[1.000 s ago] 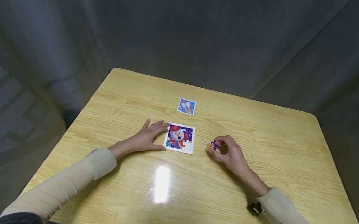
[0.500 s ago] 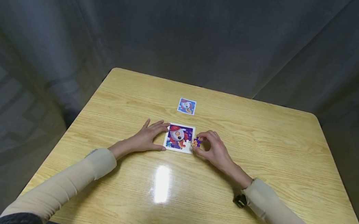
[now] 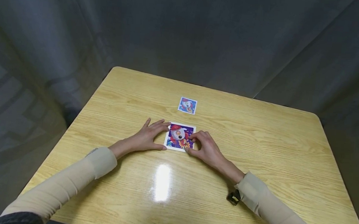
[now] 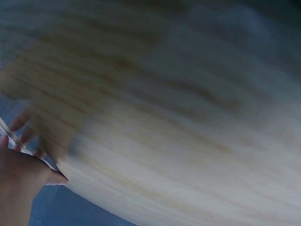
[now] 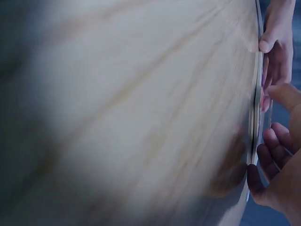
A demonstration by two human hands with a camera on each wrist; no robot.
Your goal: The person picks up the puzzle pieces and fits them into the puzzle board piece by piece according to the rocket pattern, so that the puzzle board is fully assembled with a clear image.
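A square jigsaw puzzle [image 3: 177, 134] in a white frame, with a rocket picture on purple, lies flat on the table. My left hand [image 3: 145, 137] rests at its left side, the forefinger at the upper corner and the thumb at the lower one. Over the lower right part of the puzzle, my right hand [image 3: 207, 148] pinches a purple and yellow puzzle piece [image 3: 187, 144] between thumb and forefinger. Part of the piece is hidden by the fingertips. In the right wrist view, the right hand [image 5: 282, 160] shows at the right edge, with the left hand [image 5: 280, 47] beyond it.
A small picture card [image 3: 187, 105] with the same rocket lies behind the puzzle. The wooden table [image 3: 273, 148] has rounded far corners. Dark curtains [image 3: 184, 33] hang around it. A black device [image 3: 234, 197] sits at the right wrist.
My right hand has moved left with the puzzle piece, from the bare table to the puzzle's lower right, where white backing showed before. The left hand has stayed in place.
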